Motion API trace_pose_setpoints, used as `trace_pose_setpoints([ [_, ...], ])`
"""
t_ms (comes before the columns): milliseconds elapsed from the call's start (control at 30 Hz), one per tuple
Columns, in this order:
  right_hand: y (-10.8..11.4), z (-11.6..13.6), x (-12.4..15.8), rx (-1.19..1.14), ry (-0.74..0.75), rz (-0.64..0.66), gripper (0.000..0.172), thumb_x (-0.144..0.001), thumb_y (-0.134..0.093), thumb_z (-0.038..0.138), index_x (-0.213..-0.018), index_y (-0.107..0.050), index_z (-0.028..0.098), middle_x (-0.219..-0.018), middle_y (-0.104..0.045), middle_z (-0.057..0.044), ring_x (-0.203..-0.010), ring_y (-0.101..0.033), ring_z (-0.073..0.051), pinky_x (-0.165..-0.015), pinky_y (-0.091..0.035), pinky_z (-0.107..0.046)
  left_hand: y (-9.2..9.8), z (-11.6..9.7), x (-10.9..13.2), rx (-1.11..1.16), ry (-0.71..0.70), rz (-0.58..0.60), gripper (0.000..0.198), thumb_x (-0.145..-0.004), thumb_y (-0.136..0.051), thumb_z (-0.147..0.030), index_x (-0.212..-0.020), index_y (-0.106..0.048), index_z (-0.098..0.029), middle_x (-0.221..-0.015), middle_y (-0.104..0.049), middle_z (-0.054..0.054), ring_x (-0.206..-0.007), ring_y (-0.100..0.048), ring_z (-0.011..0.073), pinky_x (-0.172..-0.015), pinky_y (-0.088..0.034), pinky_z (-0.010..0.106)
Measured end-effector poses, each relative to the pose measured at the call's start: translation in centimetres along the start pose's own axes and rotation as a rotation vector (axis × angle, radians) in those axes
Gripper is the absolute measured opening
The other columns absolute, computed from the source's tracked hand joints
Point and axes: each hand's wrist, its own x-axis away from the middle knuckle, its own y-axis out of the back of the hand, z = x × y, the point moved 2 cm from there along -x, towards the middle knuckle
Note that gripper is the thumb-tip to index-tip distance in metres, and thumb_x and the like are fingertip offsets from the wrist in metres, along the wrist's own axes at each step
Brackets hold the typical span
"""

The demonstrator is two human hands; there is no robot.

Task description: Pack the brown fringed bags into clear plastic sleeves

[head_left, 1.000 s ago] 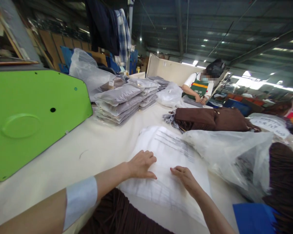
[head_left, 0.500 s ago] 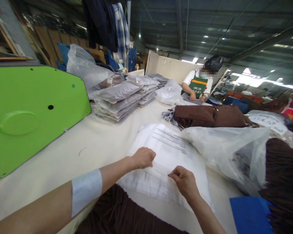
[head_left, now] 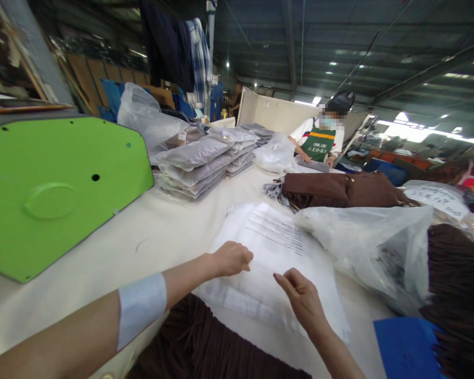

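A stack of clear plastic bags (head_left: pixel 268 247) printed with dark lines of text lies flat on the table in front of me. My left hand (head_left: pixel 232 258) is closed in a pinch over the middle of the stack, on what looks like the edge of the top bag. Close by on the right, my right hand (head_left: pixel 302 297) hovers above the bags, its thumb apart from the curled fingers, and nothing shows between them. Dark brown fringed fabric (head_left: pixel 205 342) lies at the near edge, below both hands.
A green machine cover (head_left: pixel 63 189) stands at left. Behind are piled bagged grey garments (head_left: pixel 201 158). Folded brown garments (head_left: pixel 332 189), a large plastic bag (head_left: pixel 371 237) and a blue sheet (head_left: pixel 405 345) lie at right. A co-worker (head_left: pixel 319 139) in a green apron handles grey fabric across the table.
The thumb and fingers of my right hand have parted from their pinch. My left hand stays closed in nearly the same place. The view has shifted slightly left.
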Motion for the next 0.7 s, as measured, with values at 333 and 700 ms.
trace_pose_setpoints([
  [333, 2.3, -2.0, 3.4, 0.347, 0.098, -0.212, 0.025, -0.072, -0.037, 0.004, -0.068, -0.054, 0.021, -0.067, -0.050, -0.005, -0.065, -0.043, -0.019, -0.063, -0.028, -0.032, 0.9, 3.1, 5.0, -0.126, 0.071, -0.163, 0.023, -0.074, -0.042, 0.003, -0.078, -0.056, -0.015, -0.084, -0.060, 0.010, -0.084, -0.056, 0.0230, -0.079, -0.042, 0.037],
  [700, 3.2, -4.8, 6.2, -0.276, -0.431, -0.401, 0.020, -0.060, -0.062, 0.037, -0.069, -0.052, 0.022, -0.055, -0.048, 0.002, -0.041, -0.037, -0.010, -0.039, -0.026, -0.025, 0.5, 7.4, 9.1, 0.682, 0.722, -0.441, 0.011, -0.075, -0.047, -0.008, -0.074, -0.056, -0.013, -0.061, -0.056, 0.002, -0.054, -0.055, 0.0145, -0.047, -0.038, 0.022],
])
